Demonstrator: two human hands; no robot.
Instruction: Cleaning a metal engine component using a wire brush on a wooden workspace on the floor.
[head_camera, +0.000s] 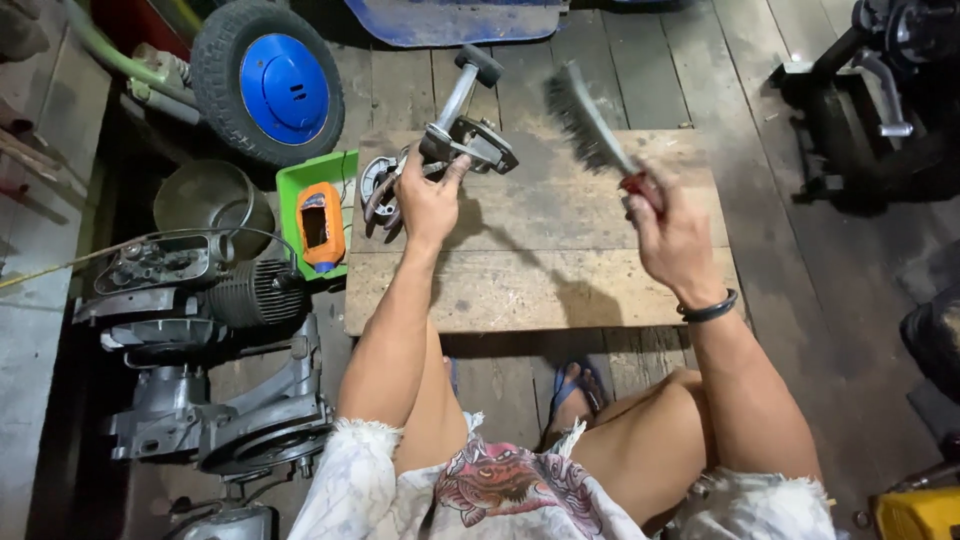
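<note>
My left hand (428, 200) grips a grey metal engine part (462, 125) with a long shaft and a dark end cap, held up over the far left of a low wooden board table (530, 270). My right hand (672, 232) holds a wire brush (585, 120) by its red handle, bristles raised and pointing away, above the right half of the table. A round metal clutch-like part (378, 185) lies at the table's left edge, just behind my left hand.
A green tray (296, 180) with an orange device (320, 226) sits left of the table. An engine block (200, 300) and metal casings lie on the floor at left. A blue-hubbed wheel (268, 85) stands behind. Dark machinery (880, 100) at right.
</note>
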